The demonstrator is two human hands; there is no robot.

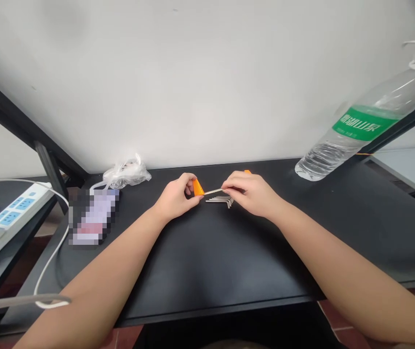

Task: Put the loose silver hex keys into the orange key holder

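Left hand [178, 195] grasps orange holder [198, 187], right hand [251, 190] pinches metal rod [213, 192], L-shaped keys [222, 199] lie nearer bench [211, 261] back edge than front.

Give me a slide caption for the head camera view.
Left hand holding an orange piece, right hand a thin metal rod, near L-shaped keys on a black table.
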